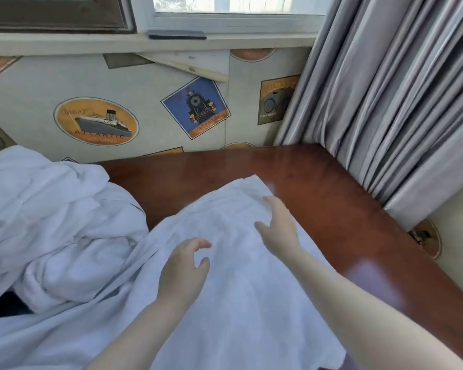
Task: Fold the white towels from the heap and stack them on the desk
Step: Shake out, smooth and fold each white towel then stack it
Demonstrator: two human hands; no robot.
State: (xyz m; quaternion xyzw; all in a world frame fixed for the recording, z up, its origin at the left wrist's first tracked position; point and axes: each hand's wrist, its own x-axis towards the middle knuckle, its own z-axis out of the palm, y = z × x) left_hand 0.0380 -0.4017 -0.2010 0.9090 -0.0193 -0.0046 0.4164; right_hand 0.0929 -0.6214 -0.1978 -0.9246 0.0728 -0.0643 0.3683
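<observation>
Two bare hands of yours are over one white towel (233,276) that lies spread on the brown desk (318,188), in the lower middle of the frame. Your right hand (278,225) is flat on the towel, near its far right edge, with the fingers straight and holding nothing. Your left hand (183,268) is just to the left of it and lower in the frame; its fingers are loosely curled, and they grip nothing as far as the picture shows. The near end of the towel goes over the front edge of the desk at the bottom of the frame. The heap of white towels (51,222) is at the left of the frame, touching the spread towel on its left side. Behind the desk you see wallpaper with a ship picture (95,121) and a train picture (195,108), and a grey curtain (398,97) hangs at the upper right.
</observation>
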